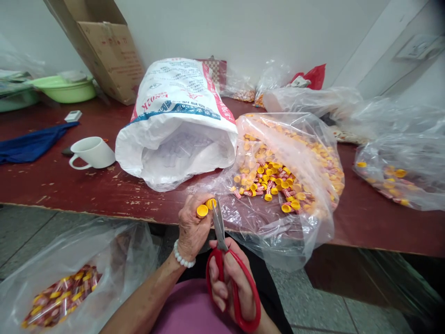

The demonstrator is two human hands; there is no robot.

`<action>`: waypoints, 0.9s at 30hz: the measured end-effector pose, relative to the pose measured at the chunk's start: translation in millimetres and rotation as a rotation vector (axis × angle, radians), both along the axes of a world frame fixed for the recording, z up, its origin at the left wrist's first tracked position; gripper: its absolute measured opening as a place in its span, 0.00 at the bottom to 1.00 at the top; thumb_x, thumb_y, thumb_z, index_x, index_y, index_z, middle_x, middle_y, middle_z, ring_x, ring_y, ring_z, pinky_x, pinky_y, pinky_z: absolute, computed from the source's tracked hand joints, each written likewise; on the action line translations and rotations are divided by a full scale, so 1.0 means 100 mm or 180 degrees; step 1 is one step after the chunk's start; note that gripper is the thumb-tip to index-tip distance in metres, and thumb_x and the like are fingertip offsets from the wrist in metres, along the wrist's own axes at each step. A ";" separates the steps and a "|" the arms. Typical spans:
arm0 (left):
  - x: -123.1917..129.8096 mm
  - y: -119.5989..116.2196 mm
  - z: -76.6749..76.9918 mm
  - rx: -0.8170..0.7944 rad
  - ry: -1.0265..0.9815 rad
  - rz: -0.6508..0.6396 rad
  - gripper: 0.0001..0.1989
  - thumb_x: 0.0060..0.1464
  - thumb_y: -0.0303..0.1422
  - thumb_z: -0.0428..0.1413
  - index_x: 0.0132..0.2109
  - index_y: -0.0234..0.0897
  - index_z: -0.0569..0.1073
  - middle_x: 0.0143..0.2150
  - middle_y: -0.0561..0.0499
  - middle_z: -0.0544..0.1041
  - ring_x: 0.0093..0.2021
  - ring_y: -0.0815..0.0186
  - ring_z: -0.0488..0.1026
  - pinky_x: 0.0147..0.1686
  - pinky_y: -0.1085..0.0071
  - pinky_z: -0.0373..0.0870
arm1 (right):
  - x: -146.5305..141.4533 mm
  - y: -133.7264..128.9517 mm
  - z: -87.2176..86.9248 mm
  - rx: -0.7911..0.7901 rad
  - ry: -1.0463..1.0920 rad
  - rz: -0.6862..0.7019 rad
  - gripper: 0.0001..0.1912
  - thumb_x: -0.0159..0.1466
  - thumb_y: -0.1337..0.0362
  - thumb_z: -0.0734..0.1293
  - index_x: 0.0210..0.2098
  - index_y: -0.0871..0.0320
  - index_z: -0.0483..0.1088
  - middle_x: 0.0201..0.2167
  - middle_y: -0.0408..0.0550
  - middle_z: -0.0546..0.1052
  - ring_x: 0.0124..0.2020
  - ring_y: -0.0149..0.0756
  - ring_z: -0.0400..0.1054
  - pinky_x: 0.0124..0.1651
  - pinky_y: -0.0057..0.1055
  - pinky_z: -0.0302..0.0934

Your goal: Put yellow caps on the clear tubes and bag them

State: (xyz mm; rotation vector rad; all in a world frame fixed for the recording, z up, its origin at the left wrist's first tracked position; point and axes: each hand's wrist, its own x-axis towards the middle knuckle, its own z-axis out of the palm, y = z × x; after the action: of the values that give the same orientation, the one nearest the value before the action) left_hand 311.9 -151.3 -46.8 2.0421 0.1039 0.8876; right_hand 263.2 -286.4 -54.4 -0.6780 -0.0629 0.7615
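Note:
My left hand [193, 227], with a white bead bracelet at the wrist, is closed round two small pieces with yellow caps [202, 211]. Red-handled scissors [219, 227] are in my right hand [233, 278], its fingers through the handles. The blade tips touch the right-hand cap, and how far the blades are apart is hard to see. Beyond my hands, a clear plastic bag [313, 185] lies with its mouth towards me, full of yellow-capped pieces [267, 181] with red and white wrapping. Left of it, a white printed sack [184, 93] lies open, with clear pieces inside.
A white mug [92, 153], a blue cloth [31, 144] and a green basin [66, 90] are at the left of the red table [146, 199]. A cardboard box [111, 55] stands behind. Another bag of capped pieces [66, 294] sits below left; more plastic bags [403, 171] lie right.

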 end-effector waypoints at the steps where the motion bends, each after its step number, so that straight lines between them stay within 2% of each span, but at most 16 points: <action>1: 0.00 0.00 0.00 0.0000 0.0020 0.0012 0.11 0.51 0.21 0.52 0.40 0.38 0.73 0.37 0.51 0.75 0.38 0.66 0.71 0.40 0.72 0.67 | 0.00 0.01 0.00 -0.0104 -0.0062 -0.0042 0.17 0.61 0.51 0.65 0.42 0.56 0.62 0.23 0.36 0.66 0.13 0.16 0.48 0.12 0.15 0.49; 13: 0.01 -0.04 -0.02 -0.0415 0.0372 -0.0062 0.11 0.51 0.23 0.52 0.42 0.38 0.72 0.38 0.50 0.76 0.39 0.66 0.73 0.41 0.71 0.68 | -0.01 0.09 -0.07 -0.0610 -0.0291 -0.0245 0.22 0.57 0.46 0.67 0.38 0.57 0.60 0.21 0.34 0.66 0.11 0.16 0.48 0.12 0.16 0.47; 18: 0.01 -0.06 0.00 -0.0418 0.0513 -0.0099 0.09 0.51 0.25 0.53 0.41 0.37 0.73 0.37 0.51 0.76 0.34 0.68 0.72 0.34 0.75 0.68 | 0.02 0.11 -0.11 -0.0708 -0.0342 -0.0277 0.22 0.56 0.46 0.67 0.37 0.56 0.60 0.20 0.34 0.66 0.10 0.16 0.48 0.11 0.16 0.46; 21: 0.01 -0.11 0.00 -0.0598 0.0775 -0.0172 0.08 0.52 0.27 0.53 0.41 0.36 0.72 0.33 0.52 0.75 0.29 0.70 0.71 0.28 0.76 0.66 | 0.04 0.12 -0.12 -0.0752 -0.0388 -0.0485 0.21 0.57 0.47 0.67 0.37 0.56 0.60 0.20 0.32 0.64 0.11 0.15 0.46 0.11 0.15 0.45; 24: 0.02 -0.11 0.00 -0.0632 0.0883 -0.0258 0.07 0.53 0.30 0.54 0.41 0.36 0.71 0.32 0.52 0.75 0.30 0.69 0.71 0.30 0.76 0.67 | 0.10 0.06 -0.11 -0.0812 -0.0413 -0.0531 0.21 0.57 0.47 0.66 0.38 0.54 0.59 0.21 0.32 0.62 0.12 0.16 0.44 0.12 0.16 0.44; 26: 0.05 -0.07 0.00 -0.0562 0.0796 -0.0226 0.08 0.53 0.31 0.56 0.41 0.36 0.71 0.34 0.52 0.75 0.32 0.69 0.71 0.32 0.75 0.67 | 0.20 -0.03 -0.09 -0.1057 -0.0583 -0.0497 0.21 0.60 0.46 0.63 0.42 0.54 0.59 0.22 0.32 0.61 0.12 0.18 0.44 0.12 0.17 0.44; 27: 0.06 -0.04 0.00 -0.0526 0.0763 -0.0222 0.09 0.52 0.31 0.56 0.42 0.36 0.71 0.35 0.52 0.75 0.33 0.69 0.71 0.33 0.75 0.67 | 0.28 -0.09 -0.08 -0.1361 -0.0820 -0.0591 0.20 0.61 0.47 0.62 0.44 0.54 0.59 0.22 0.33 0.62 0.13 0.19 0.46 0.13 0.18 0.46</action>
State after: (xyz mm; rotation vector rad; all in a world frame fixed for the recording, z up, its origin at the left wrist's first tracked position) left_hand 318.2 -155.6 -46.8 1.9765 0.2283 0.5693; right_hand 291.6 -295.7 -62.3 -1.1710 -0.0714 0.5069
